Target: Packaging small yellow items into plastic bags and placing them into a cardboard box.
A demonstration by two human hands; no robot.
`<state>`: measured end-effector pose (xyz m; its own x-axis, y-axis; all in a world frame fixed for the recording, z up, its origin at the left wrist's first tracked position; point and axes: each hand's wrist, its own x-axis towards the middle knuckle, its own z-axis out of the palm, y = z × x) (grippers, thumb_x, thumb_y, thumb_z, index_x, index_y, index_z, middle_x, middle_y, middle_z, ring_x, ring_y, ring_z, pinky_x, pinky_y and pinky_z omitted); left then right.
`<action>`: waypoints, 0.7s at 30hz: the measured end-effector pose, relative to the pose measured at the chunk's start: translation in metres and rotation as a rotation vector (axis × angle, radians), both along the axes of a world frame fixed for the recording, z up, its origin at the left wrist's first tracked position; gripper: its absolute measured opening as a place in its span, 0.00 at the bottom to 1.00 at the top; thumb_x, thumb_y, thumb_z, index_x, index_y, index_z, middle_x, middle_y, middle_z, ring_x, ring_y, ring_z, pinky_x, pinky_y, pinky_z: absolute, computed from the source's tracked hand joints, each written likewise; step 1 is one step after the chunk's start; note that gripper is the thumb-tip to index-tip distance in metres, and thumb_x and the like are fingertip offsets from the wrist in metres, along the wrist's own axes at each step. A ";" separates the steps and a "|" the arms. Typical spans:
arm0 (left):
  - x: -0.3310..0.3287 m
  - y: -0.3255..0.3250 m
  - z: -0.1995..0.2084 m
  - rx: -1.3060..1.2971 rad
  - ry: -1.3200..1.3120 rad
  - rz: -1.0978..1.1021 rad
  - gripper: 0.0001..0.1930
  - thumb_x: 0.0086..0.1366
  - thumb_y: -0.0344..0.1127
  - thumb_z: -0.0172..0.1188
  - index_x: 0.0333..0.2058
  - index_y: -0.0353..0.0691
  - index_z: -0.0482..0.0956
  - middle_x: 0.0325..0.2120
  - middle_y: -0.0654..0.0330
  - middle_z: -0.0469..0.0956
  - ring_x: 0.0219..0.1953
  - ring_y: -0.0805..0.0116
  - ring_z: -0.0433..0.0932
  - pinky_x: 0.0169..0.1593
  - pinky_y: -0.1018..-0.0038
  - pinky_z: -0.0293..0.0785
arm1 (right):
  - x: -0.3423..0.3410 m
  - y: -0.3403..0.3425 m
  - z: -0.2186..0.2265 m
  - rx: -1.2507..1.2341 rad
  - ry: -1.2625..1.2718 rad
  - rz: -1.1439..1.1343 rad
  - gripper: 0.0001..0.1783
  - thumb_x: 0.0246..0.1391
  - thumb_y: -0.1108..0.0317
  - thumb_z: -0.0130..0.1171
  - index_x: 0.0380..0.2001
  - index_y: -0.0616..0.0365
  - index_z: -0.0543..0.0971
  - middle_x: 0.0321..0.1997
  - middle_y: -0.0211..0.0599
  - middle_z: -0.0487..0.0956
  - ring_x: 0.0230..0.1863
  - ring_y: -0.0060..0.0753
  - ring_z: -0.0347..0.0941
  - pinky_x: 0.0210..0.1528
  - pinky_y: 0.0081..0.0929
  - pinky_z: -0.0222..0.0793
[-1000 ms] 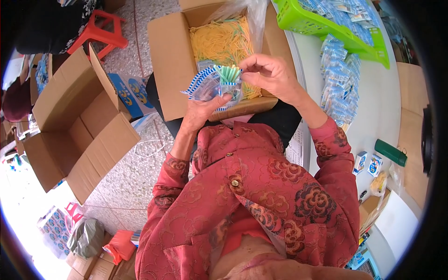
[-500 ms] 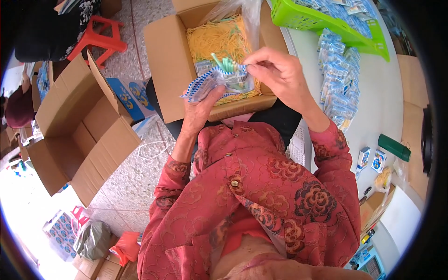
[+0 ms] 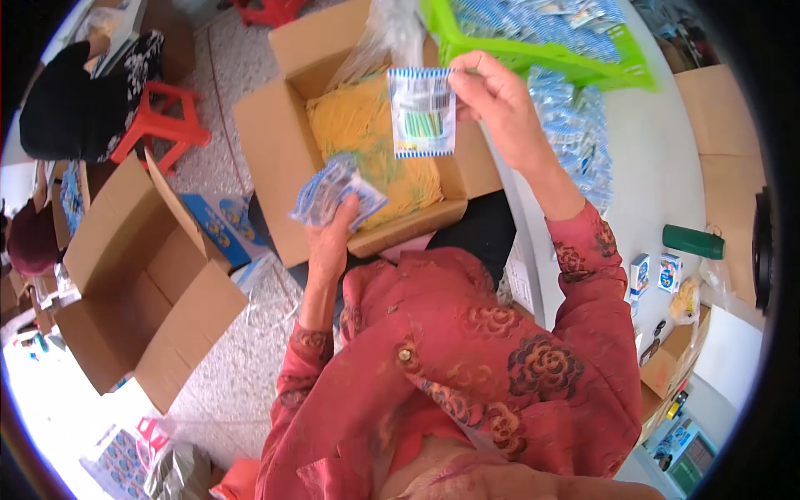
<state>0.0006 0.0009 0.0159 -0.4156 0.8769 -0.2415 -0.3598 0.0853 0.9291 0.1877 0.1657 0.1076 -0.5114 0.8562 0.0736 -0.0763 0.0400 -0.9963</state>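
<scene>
My right hand [image 3: 498,104] is closed, pinching the upper right edge of a flat sachet [image 3: 422,90] held up over the far side of a carton. Blue stripes edge this sachet, and a row of green sticks shows through its window. Lower and to the left, my left hand [image 3: 332,237] grips a bunch of similar clear, blue-striped sachets [image 3: 329,193]; how many I cannot tell. Beneath both hands, the open carton [image 3: 271,171] is filled with thin yellow sticks [image 3: 408,187], with some green ones among them.
A green plastic basket [image 3: 533,52] of sachets stands on the white table [image 3: 658,167], beside a pile of filled sachets [image 3: 575,133]. A green cylinder [image 3: 693,241] and small boxes lie nearer. Left, an open carton [image 3: 187,337] sits by a red stool [image 3: 162,125] and a seated person.
My right hand was pinching green sticks at a sachet's mouth; now it holds a sachet up, away from my left hand. The left keeps the other sachets. The view has shifted slightly.
</scene>
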 end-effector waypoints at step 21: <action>0.003 -0.006 -0.005 0.000 -0.035 -0.030 0.18 0.56 0.27 0.56 0.46 0.33 0.68 0.39 0.61 0.72 0.40 0.74 0.71 0.43 0.77 0.68 | 0.012 0.287 -0.039 0.328 -0.215 -0.853 0.08 0.49 0.72 0.51 0.34 0.62 0.70 0.35 0.36 0.74 0.32 0.29 0.72 0.39 0.26 0.71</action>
<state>0.0040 -0.0054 0.0109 -0.3803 0.8889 -0.2556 -0.3891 0.0970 0.9161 0.1999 0.4529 0.0683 0.2492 0.9014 0.3542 0.2926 0.2786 -0.9148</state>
